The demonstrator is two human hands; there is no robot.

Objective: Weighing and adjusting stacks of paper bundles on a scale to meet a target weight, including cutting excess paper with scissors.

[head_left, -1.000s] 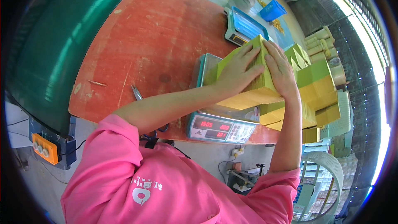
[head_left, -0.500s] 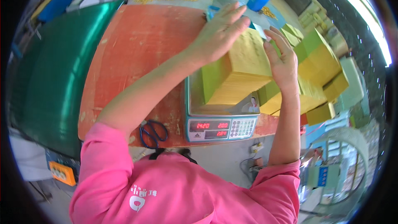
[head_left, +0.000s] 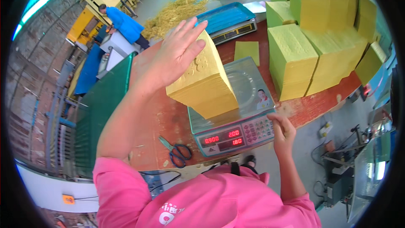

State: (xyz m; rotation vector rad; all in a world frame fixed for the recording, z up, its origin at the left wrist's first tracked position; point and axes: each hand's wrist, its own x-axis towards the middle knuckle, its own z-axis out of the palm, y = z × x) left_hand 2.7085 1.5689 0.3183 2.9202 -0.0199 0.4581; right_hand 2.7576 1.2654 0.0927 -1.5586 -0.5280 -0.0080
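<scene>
A tall stack of yellow paper sheets (head_left: 206, 90) stands on the left part of the digital scale's pan (head_left: 249, 85), jutting past its left edge. My left hand (head_left: 179, 52) lies against the stack's upper left side, fingers stretched out flat. My right hand (head_left: 283, 130) is beside the right end of the scale's keypad (head_left: 258, 130), its fingers curled in with nothing visible in them; whether a fingertip touches the scale cannot be made out. Red digits glow on the scale's display (head_left: 222, 137). Scissors (head_left: 179, 153) with dark handles lie left of the scale.
More yellow stacks (head_left: 295, 61) crowd the red table's (head_left: 154, 131) right side. Behind the pan are a loose yellow sheet (head_left: 247, 52) and a blue tray (head_left: 225, 17) on another scale. Far left, a person in blue (head_left: 125, 24) stands near machines. A green sheet (head_left: 103, 114) borders the table.
My right hand has left the stack and come down beside the keypad. The stack now sits farther left on the pan, and the display's digits differ. The view has swung, bringing the other person in.
</scene>
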